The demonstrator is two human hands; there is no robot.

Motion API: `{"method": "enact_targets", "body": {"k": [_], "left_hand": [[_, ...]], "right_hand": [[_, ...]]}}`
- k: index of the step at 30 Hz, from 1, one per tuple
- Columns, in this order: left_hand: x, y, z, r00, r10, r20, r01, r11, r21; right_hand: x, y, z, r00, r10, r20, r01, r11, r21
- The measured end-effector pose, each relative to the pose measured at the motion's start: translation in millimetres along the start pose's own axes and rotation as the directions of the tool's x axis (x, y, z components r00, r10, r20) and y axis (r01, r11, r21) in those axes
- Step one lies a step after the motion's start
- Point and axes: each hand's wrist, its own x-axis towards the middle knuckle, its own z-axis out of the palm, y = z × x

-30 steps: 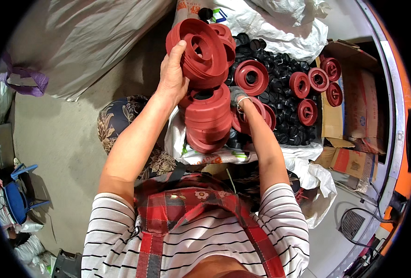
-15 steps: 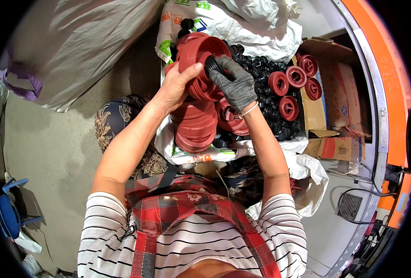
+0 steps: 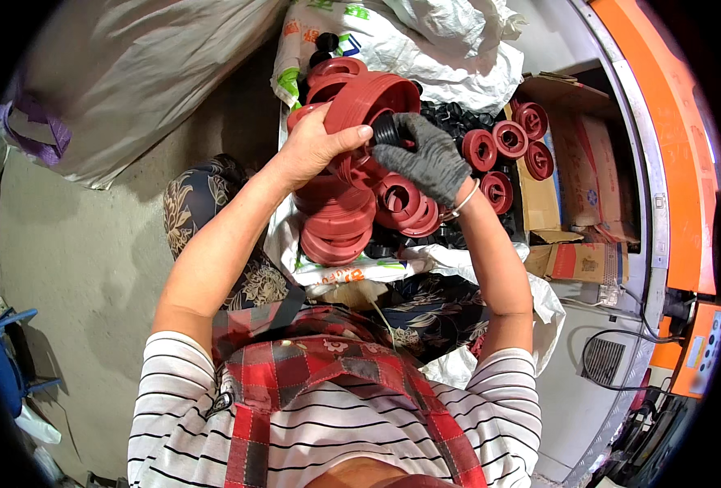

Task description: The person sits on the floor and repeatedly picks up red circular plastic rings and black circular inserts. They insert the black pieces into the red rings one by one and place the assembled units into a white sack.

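My bare left hand is closed on a red round plastic part, a ringed, cup-like piece held tilted over the pile. My right hand, in a dark grey glove, grips a small black ribbed cap at the red part's open side. Whether the cap is seated in the part cannot be made out. Beneath my hands lie stacked red discs and a red ring-shaped part. Many small black caps spread around them, partly hidden by my right hand.
Several red round parts lie on the caps at the right. A white printed sack lines the pile's far side. Cardboard boxes and an orange machine frame stand right, a big white bag far left, a blue stool near left.
Both hands, with the red part and the black cap, have shifted slightly right and down in the picture. The red part's opening has turned more toward my right hand.
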Motion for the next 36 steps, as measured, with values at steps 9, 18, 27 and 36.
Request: {"method": "enact_targets", "body": {"k": [9, 18, 27, 36], "left_hand": [[-1.8, -9.9, -4.2, 0.999, -0.031, -0.031, 0.030, 0.998, -0.055], [-4.2, 6.6, -2.3, 0.990, -0.106, 0.098, 0.121, 0.979, -0.166], [-6.7, 0.7, 4.2, 0.998, -0.023, 0.051, 0.029, 0.993, -0.115], [-8.2, -1.5, -5.5, 0.974, -0.178, 0.138, 0.202, 0.963, -0.180]], "right_hand": [[4.9, 10.0, 16.7, 0.951, -0.280, -0.127, 0.212, 0.897, -0.389], [1.2, 15.1, 15.2, 0.870, -0.493, -0.009, 0.406, 0.726, -0.555], [7.8, 22.6, 36.2, 0.909, -0.296, -0.292, 0.172, 0.907, -0.385], [2.5, 34.2, 34.4, 0.864, -0.486, -0.132, 0.411, 0.832, -0.374]]}}
